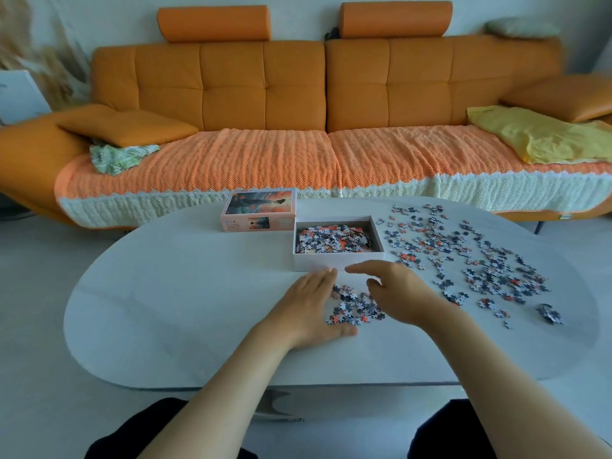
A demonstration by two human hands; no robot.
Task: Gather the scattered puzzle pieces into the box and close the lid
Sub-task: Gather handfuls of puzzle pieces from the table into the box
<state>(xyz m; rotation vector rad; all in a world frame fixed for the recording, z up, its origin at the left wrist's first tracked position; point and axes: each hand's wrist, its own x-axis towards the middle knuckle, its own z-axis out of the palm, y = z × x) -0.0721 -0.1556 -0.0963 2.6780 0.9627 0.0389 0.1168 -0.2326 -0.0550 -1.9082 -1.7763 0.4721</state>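
White table (165, 293): small pile of puzzle pieces (356, 308) lies between left hand (311, 306) and right hand (399, 293), both loose-fingered, gripping nothing, near box (337, 262).

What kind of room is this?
Probably a living room in a home: a long orange sofa stands behind a low white table strewn with puzzle pieces.

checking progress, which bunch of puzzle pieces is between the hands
The small cluster just before the box, flanked by left hand and right hand; the big spread lies farther right.
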